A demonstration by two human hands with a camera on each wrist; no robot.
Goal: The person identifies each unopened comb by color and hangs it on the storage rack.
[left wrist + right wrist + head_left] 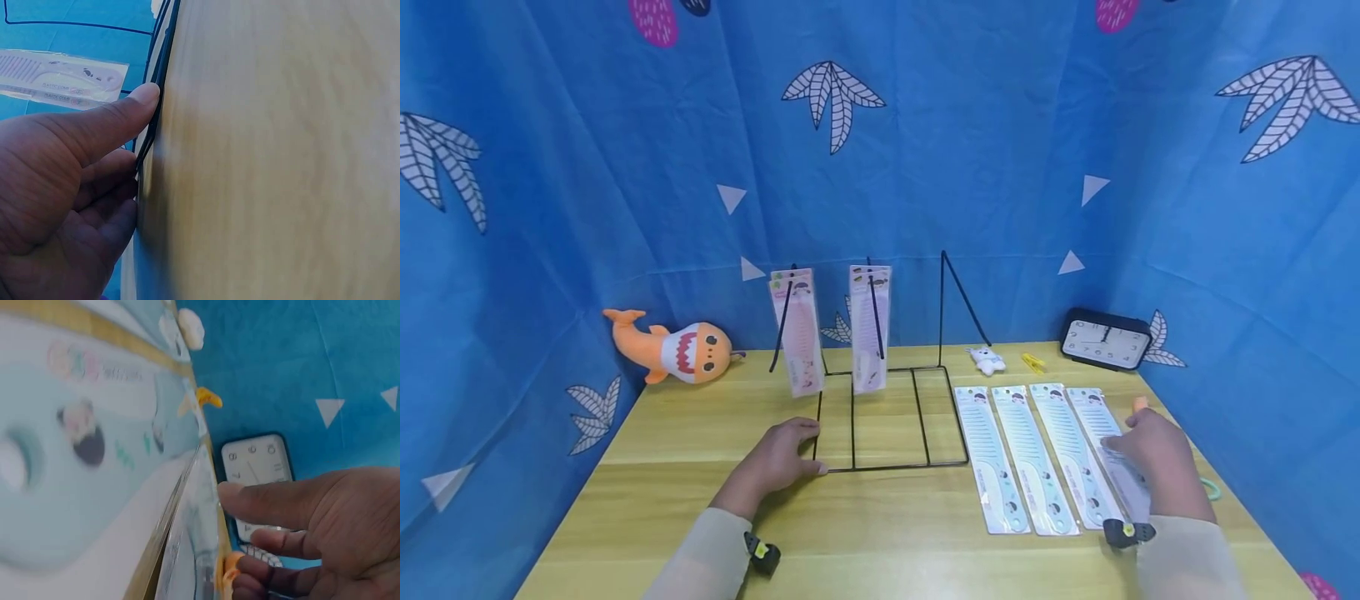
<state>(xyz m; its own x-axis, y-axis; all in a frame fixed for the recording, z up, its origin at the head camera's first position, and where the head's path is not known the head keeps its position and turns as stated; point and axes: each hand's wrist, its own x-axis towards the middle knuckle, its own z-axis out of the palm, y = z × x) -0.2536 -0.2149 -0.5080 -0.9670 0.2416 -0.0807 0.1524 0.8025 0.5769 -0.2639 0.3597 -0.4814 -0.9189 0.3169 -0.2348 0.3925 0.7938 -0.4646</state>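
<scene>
My left hand [782,457] is at the front left corner of a black wire display rack [891,467], its thumb [147,94] and fingers gripping the base wire. Two rack hooks bear packaged combs: pink comb packs [801,342] on the left and purple comb packs [869,333] beside them. The third hook [966,296] carries nothing. Blue comb packs [992,462] lie in a row on the right. Over the rightmost comb pack [1101,425] hovers my right hand [1161,458], thumb extended near the pack's edge and fingers loosely bent; contact is hard to tell.
An orange shark plush [681,350] lies at the back left. At the back right are a small white toy [987,360], a yellow clip [1033,362] and a black clock [1105,339]. An orange item [1140,404] and a green one [1212,489] are partly hidden by my right hand.
</scene>
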